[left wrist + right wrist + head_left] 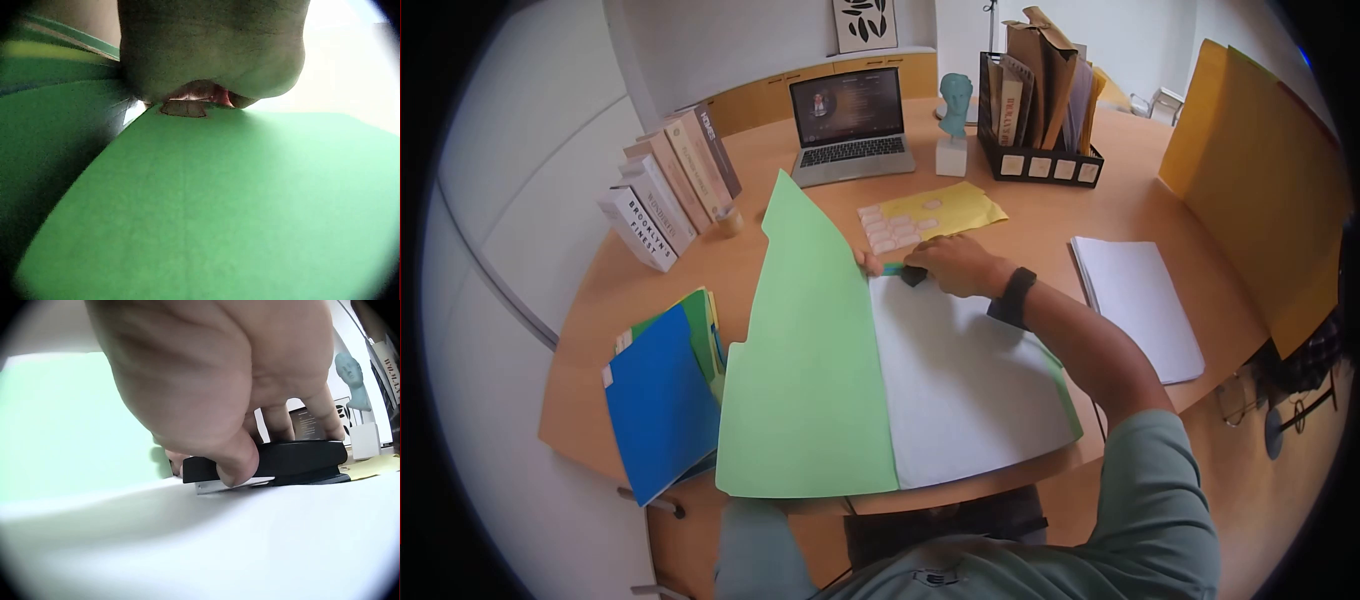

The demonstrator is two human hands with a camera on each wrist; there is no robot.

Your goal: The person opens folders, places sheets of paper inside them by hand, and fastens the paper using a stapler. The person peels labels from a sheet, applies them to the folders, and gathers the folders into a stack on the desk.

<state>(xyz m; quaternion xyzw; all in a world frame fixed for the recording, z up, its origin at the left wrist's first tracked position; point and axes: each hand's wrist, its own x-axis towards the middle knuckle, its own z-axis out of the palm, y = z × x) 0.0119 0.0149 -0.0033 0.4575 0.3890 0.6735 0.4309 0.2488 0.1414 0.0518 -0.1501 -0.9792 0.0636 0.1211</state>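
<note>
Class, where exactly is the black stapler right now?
In the head view, the black stapler is in the right hand, near the top left corner of the white paper in the green folder.

"BROOKLYN'S FINEST" on book spine [646,229]

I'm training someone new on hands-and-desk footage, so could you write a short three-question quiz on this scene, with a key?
1. Multiple choice: what does the right hand grip?
a) a pair of scissors
b) a black stapler
c) a glue stick

2. True or false: seen from the person's seat, the blue folder lies to the left of the open green folder.

3. Fill in the missing word: the teal bust stands on a ____ block, beside the open laptop.

Key: 1 b; 2 true; 3 white
</note>
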